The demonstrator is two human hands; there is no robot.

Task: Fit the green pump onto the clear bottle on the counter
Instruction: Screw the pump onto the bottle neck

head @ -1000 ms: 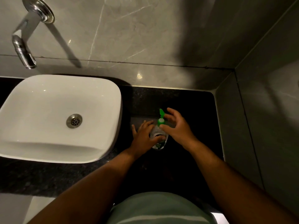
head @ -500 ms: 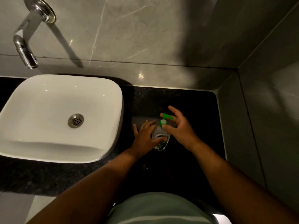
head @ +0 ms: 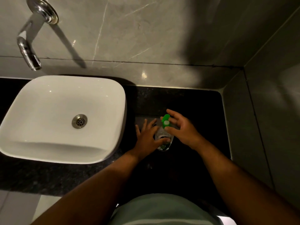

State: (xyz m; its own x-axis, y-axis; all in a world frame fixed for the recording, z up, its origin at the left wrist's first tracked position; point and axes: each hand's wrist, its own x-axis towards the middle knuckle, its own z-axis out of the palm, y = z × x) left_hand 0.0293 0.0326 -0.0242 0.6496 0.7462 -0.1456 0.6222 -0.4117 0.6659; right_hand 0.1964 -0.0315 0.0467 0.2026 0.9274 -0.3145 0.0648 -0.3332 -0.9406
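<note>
A clear bottle (head: 163, 140) stands upright on the black counter (head: 186, 101), right of the basin. The green pump (head: 165, 121) sits on top of its neck, nozzle pointing away from me. My left hand (head: 149, 137) wraps the bottle's left side, thumb across its front. My right hand (head: 181, 129) holds the pump collar with thumb and fingertips from the right, other fingers spread. The bottle's lower part is partly hidden by my hands.
A white basin (head: 61, 117) with a metal drain fills the left of the counter. A chrome tap (head: 27, 49) juts from the grey tiled wall above it. A side wall (head: 267, 119) closes the counter on the right.
The pump nozzle swung from pointing away, to the right, and back to pointing away as my right hand twisted it. My left hand stayed on the bottle.
</note>
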